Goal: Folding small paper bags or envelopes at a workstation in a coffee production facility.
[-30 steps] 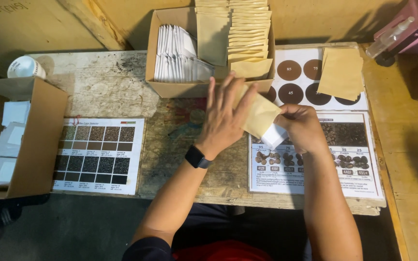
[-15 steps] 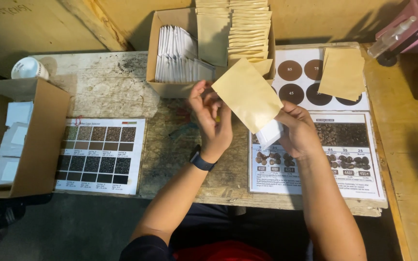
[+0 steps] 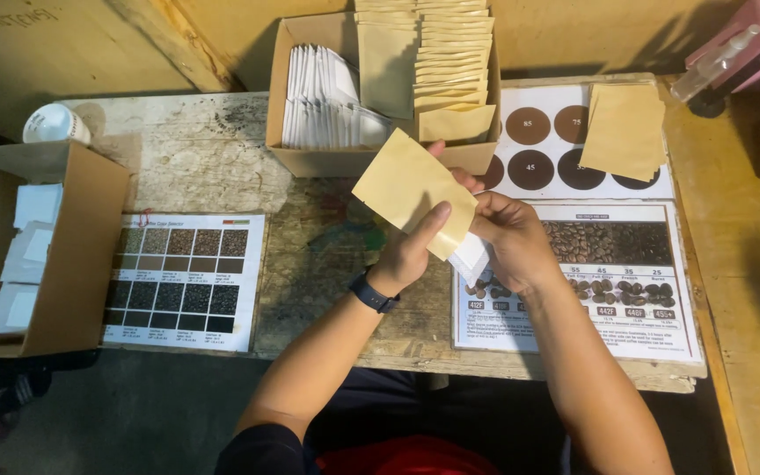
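Both hands grip a tan paper pouch [image 3: 411, 192] above the table's [image 3: 213, 167] middle; the left hand [image 3: 411, 251] pinches its lower edge, the right hand [image 3: 510, 236] clasps it with a white packet [image 3: 470, 258]; at twelve o'clock, an open box [image 3: 310, 160] holds white packets and tan pouches; at nine o'clock, another box [image 3: 90, 237] holds white packets.

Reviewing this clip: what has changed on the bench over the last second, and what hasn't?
The left hand went from lying flat over the brown paper pouch to pinching its lower edge. Both hands lifted the pouch and spread it out flat, while the right hand kept the white packet at its opening. Boxes, charts and loose pouch stayed put.
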